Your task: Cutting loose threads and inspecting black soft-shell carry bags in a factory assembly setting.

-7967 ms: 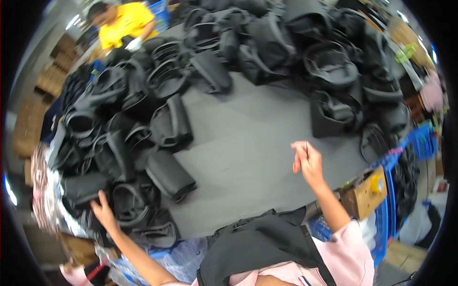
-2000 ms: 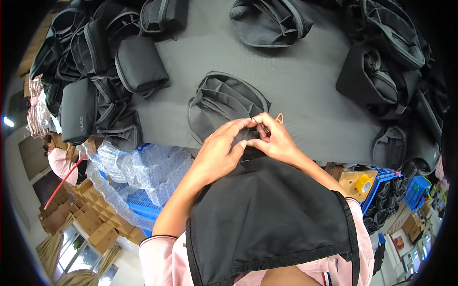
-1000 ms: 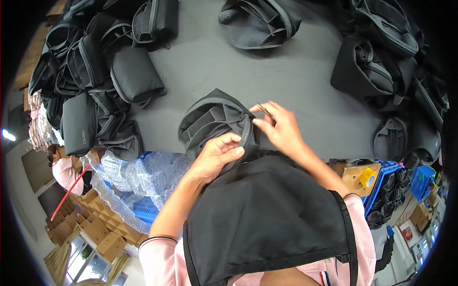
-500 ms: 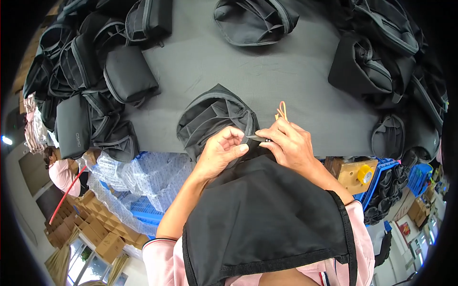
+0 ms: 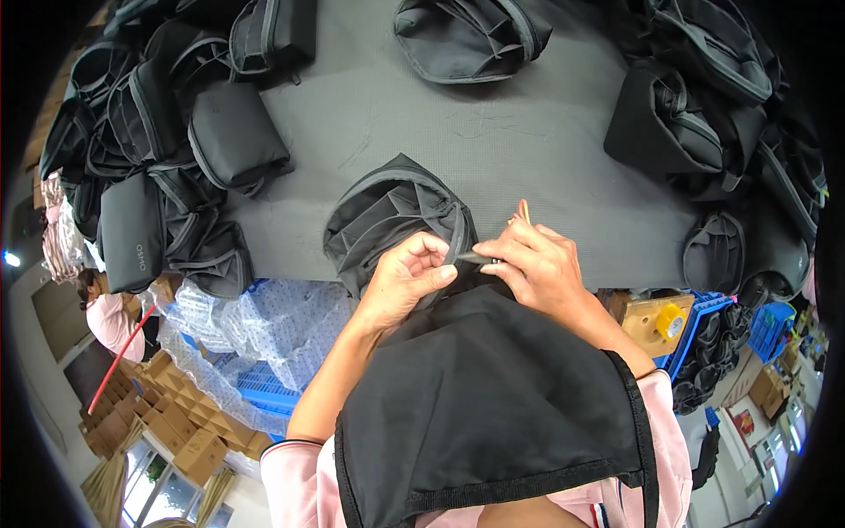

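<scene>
An open black fabric pouch [image 5: 387, 207] with a grey-edged rim and inner folds lies at the table's near edge. My left hand [image 5: 409, 277] pinches the pouch's rim between thumb and fingers. Close to that spot, my right hand [image 5: 537, 264] is closed around small thread snips [image 5: 473, 258], whose pointed metal blades reach toward the left fingertips. An orange cord loop [image 5: 525, 209] sticks up behind the right fingers. The handles are mostly hidden in the palm. Whether the blades touch the rim, I cannot tell.
Piles of black pouches [image 5: 238, 136] flank the grey table [image 5: 546, 132] on both sides, and another pouch [image 5: 466, 40] lies at its far side. Bubble wrap [image 5: 264, 321] covers a blue crate at left. Yellow tape [image 5: 672, 322] sits on a wooden board at right. Another person [image 5: 114, 321] is far left.
The right hand has shifted very slightly and the snips' blades look blurred now. The orange loop shows a narrower shape. The left hand keeps its pinch on the pouch rim.
</scene>
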Demonstrator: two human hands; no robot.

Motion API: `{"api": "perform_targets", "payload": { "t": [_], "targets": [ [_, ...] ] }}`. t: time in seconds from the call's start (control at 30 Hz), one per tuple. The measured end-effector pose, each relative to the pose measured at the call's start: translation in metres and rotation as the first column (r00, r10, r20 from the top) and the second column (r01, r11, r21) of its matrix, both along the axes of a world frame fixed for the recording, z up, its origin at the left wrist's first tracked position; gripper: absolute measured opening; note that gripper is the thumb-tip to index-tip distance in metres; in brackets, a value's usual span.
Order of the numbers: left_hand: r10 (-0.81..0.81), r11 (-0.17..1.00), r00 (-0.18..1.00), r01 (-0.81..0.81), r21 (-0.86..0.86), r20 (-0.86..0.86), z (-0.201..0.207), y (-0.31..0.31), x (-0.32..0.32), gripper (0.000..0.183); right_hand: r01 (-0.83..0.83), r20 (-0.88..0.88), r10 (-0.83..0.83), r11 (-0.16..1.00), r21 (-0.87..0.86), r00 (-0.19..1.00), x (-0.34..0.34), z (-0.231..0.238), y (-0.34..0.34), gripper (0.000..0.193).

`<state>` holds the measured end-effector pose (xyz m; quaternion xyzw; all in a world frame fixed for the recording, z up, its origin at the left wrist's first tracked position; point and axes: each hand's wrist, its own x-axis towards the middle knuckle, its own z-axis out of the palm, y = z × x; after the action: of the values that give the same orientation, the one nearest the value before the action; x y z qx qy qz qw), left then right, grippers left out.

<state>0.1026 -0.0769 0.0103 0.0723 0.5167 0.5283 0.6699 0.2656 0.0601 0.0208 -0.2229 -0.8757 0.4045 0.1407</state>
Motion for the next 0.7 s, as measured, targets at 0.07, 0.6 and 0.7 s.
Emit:
{"api": "perform_targets", "payload": {
  "t": [0.07,0.6,0.7],
  "targets": [
    [0.019,1.0,1.0,-0.019,0.022,0.017,-0.003,-0.001,0.0,0.018,-0.093,-0.033,0.09,0.993,-0.07,0.995,0.003,-0.001,0.002,0.025],
    [0.114,0.99,0.993,-0.114,-0.08,-0.004,-0.001,-0.01,0.01,0.026,0.057,-0.1,-0.272,0.515,-0.855,0.957,-0.012,-0.016,-0.009,0.024],
    [-0.018,0.998,0.978,0.003,-0.068,-0.208,-0.005,-0.01,0.007,0.037,0.03,-0.056,-0.269,0.305,-0.952,0.961,-0.01,-0.009,-0.009,0.025]
  ]
}}
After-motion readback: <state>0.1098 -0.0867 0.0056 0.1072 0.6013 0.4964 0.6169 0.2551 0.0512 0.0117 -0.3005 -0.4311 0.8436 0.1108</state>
